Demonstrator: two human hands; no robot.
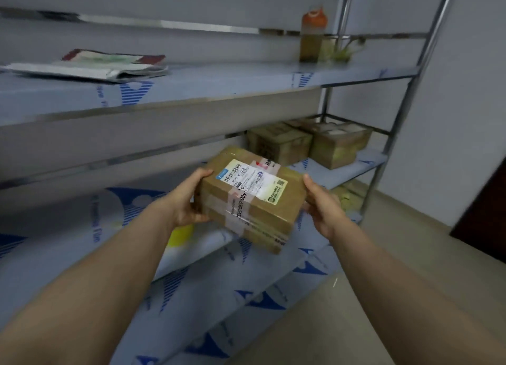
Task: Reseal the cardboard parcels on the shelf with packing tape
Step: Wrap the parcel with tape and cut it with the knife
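A brown cardboard parcel (253,200) with a white shipping label and strips of tape across it hangs in the air in front of the middle shelf (82,227). My left hand (189,200) grips its left end, thumb on top. My right hand (321,204) grips its right end. More cardboard parcels (306,144) stand at the back right of the same shelf. A yellow object (179,236), partly hidden under my left wrist, lies on that shelf; what it is I cannot tell.
The metal rack's shelves are covered in blue-printed protective film. On the upper shelf (219,82) lie folded papers (90,66) at the left and a bottle with an orange cap (313,36) at the right. More boxes (349,195) sit lower right. Floor lies to the right.
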